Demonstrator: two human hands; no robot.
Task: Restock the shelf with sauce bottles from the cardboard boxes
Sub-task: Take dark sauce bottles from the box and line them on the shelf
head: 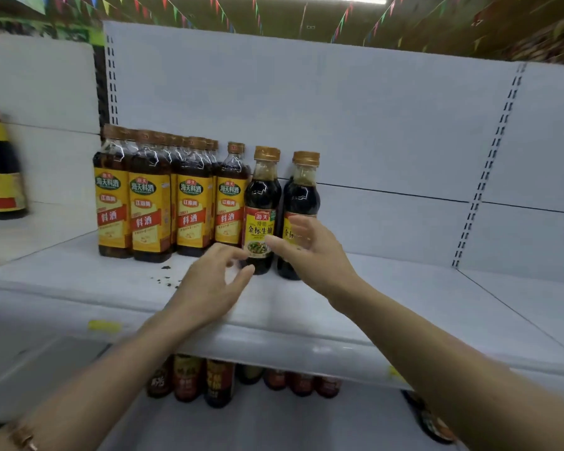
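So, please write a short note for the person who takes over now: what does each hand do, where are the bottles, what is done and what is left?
Left hand: open, fingers loosely curled, holds nothing, just in front of the left soy sauce bottle.
Right hand: open, in front of the right soy sauce bottle; whether it touches is unclear.
Done: both bottles stand upright on the shelf, right of the cooking wine bottles.
Left: the shelf's right part is bare; more bottles are needed. No cardboard box is in view.
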